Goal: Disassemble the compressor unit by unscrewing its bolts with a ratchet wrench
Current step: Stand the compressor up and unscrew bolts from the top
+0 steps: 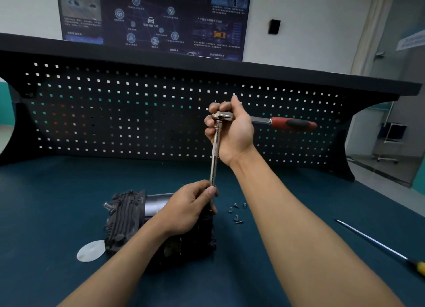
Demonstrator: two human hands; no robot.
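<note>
The compressor unit (128, 219) is set on the green bench top (46, 203) at about seven o'clock from the view's centre, finned casing upward so that its bolts can be reached from above. A long extension bar (214, 155) is stood almost upright on it. The bar's lower end is pinched between the thumb and curled fingers of the left hand (188, 207), presumably to steady the socket on a bolt hidden beneath. The ratchet wrench (276, 122) is carried at the bar's top, red handle towards three o'clock. Its head is clasped by the curled fingers of the right hand (232, 129), a hold judged suited to spinning a slack bolt rather than to leverage. Loose screws (236, 212) are gathered just beside the unit at three o'clock, and a screwdriver (377, 247) is laid well apart at four o'clock.
</note>
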